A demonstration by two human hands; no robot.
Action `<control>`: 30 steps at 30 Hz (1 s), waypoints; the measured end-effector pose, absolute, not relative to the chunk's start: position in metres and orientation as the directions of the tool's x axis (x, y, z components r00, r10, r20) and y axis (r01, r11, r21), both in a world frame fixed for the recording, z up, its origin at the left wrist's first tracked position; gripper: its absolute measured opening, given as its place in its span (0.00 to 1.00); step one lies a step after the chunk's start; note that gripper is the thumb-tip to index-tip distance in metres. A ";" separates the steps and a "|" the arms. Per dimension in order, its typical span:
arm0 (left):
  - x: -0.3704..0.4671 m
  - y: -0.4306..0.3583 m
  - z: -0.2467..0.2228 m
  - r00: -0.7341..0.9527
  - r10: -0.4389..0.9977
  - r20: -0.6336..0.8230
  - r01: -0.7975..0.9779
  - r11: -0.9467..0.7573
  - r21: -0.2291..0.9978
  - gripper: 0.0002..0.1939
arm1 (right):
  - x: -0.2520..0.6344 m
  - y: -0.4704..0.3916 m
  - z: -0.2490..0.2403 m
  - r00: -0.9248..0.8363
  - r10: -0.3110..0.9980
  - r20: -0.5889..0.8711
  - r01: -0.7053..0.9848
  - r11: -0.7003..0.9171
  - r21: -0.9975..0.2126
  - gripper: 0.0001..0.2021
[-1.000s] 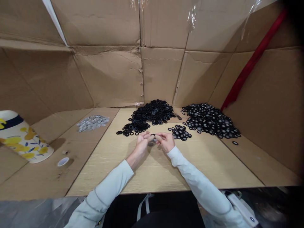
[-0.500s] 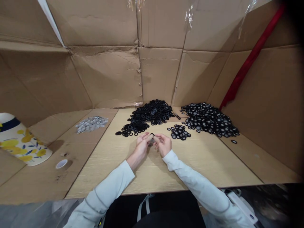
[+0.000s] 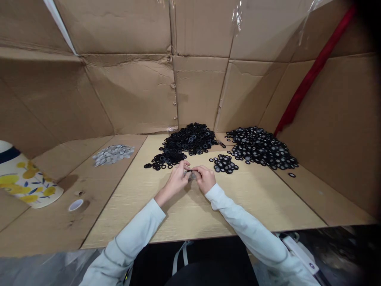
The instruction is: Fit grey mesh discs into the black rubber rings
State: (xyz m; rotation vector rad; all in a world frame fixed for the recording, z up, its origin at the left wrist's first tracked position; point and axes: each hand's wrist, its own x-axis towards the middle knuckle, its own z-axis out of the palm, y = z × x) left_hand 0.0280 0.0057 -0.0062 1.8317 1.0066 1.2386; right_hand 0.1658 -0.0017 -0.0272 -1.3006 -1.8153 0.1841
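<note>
My left hand (image 3: 177, 178) and my right hand (image 3: 205, 179) meet over the middle of the table, their fingertips closed on a small black ring (image 3: 189, 171) seen nearly edge-on. Just below the ring, between the fingers, shows something greyish, partly hidden; it looks like grey discs (image 3: 193, 176). Behind my hands rises a heap of loose black rings (image 3: 190, 139). Close to my right hand lies a small group of black rings with grey centres (image 3: 225, 163).
A larger heap of grey-centred rings (image 3: 262, 147) spreads at the back right. Grey discs (image 3: 113, 154) are piled at the left. A tape roll (image 3: 76, 205) and a flowered cylinder (image 3: 26, 178) stand farther left. Cardboard walls (image 3: 133, 91) enclose the table. Tweezers-like tool (image 3: 220, 143) lies behind.
My left hand has turned, its fingers now raised over the ring. The ring has tipped from a slanted view to nearly edge-on. The camera view has shifted slightly.
</note>
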 end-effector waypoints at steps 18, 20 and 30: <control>0.042 0.003 -0.010 0.106 0.969 0.224 -0.109 -0.213 0.971 0.17 | 0.163 0.003 -0.024 0.148 0.926 0.347 0.249 0.304 -0.920 0.09; 0.045 0.001 -0.009 0.062 0.979 0.193 -0.177 -0.179 0.968 0.18 | 0.159 0.003 -0.026 0.153 0.970 0.190 0.078 0.179 -0.981 0.13; 0.042 0.004 -0.015 0.065 0.964 0.258 -0.036 -0.257 0.966 0.16 | 0.155 -0.003 -0.029 0.185 0.858 0.479 0.424 0.370 -0.826 0.07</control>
